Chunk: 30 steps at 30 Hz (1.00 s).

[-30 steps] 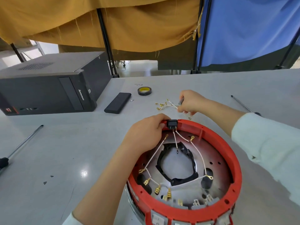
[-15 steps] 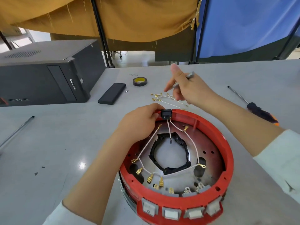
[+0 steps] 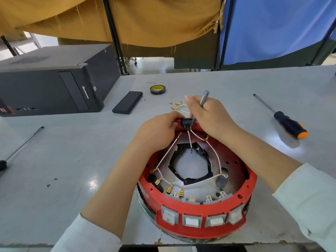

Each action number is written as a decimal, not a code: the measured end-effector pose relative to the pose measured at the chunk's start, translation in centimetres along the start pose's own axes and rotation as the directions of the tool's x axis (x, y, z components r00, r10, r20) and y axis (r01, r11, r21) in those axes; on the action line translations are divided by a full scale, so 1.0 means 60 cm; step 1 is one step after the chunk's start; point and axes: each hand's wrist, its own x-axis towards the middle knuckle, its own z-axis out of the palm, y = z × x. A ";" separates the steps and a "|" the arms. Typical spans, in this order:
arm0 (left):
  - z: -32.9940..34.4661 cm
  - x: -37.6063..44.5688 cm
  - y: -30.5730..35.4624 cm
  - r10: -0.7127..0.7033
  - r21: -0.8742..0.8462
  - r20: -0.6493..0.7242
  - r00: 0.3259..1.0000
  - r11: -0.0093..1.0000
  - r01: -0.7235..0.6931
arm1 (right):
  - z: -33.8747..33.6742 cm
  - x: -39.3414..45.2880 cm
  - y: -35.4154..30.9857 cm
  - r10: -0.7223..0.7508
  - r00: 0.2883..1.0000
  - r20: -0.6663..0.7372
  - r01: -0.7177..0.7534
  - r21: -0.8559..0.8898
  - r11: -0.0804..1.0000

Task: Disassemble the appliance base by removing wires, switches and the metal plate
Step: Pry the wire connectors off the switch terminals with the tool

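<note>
Black switch [image 3: 186,122] seated in far rim of red appliance base [image 3: 196,180], white wires [image 3: 190,140] trailing inward over metal plate [image 3: 216,160]. Pinched from one side by curled left hand [image 3: 156,131]; on the other, right hand [image 3: 209,115] wrapped around grey tool [image 3: 203,99], tip at switch. Just beyond fingertips, loose wires [image 3: 177,106].

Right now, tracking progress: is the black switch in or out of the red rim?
In: black switch sits in red rim, wires attached.
</note>
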 end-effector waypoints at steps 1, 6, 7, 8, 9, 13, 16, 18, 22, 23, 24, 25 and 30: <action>0.000 0.001 -0.001 0.000 0.001 0.001 1.000 1.000 0.000 | 0.001 -0.001 0.001 -0.016 1.000 -0.003 0.016 -0.016 1.000; 0.000 0.003 -0.001 0.002 -0.002 0.000 1.000 1.000 -0.002 | 0.006 0.000 0.002 -0.075 0.995 0.069 0.083 -0.131 0.988; 0.001 0.003 -0.001 0.002 -0.002 0.001 1.000 1.000 -0.002 | 0.006 0.000 0.002 -0.079 0.994 0.069 0.088 -0.138 0.987; 0.001 0.003 -0.002 0.002 -0.003 0.003 1.000 1.000 -0.002 | 0.006 -0.001 0.002 -0.082 0.994 0.065 0.091 -0.141 0.986; 0.001 0.003 -0.002 0.002 -0.006 0.004 1.000 1.000 -0.002 | 0.006 -0.001 0.002 -0.085 0.994 0.062 0.093 -0.145 0.985; 0.000 0.004 -0.002 0.009 -0.003 0.007 1.000 1.000 -0.009 | 0.010 -0.002 0.000 -0.093 0.993 0.069 0.104 -0.182 0.978; 0.001 0.003 -0.003 0.019 0.000 0.007 1.000 1.000 -0.019 | 0.011 -0.004 -0.003 -0.102 0.992 0.070 0.114 -0.198 0.974; 0.000 0.004 -0.004 0.018 -0.002 0.005 1.000 1.000 -0.018 | 0.009 -0.003 -0.004 -0.124 0.992 0.024 0.126 -0.189 0.974; 0.000 0.004 -0.004 0.030 -0.007 0.009 1.000 1.000 -0.030 | 0.008 -0.001 -0.006 -0.145 0.989 -0.019 0.139 -0.184 0.973; 0.000 0.004 -0.004 0.033 -0.005 0.008 0.999 0.999 -0.033 | 0.009 -0.001 -0.007 -0.151 0.988 -0.016 0.146 -0.187 0.972; 0.000 0.004 -0.004 0.035 -0.004 0.007 0.999 0.999 -0.035 | 0.009 -0.002 -0.007 -0.157 0.987 -0.014 0.152 -0.189 0.970; 0.000 0.004 -0.004 0.035 -0.004 0.006 0.999 0.999 -0.035 | 0.009 -0.002 -0.008 -0.162 0.987 -0.013 0.157 -0.191 0.969; 0.001 0.005 -0.004 0.043 0.003 0.007 0.999 0.999 -0.043 | 0.011 -0.003 -0.011 -0.172 0.985 0.013 0.171 -0.196 0.966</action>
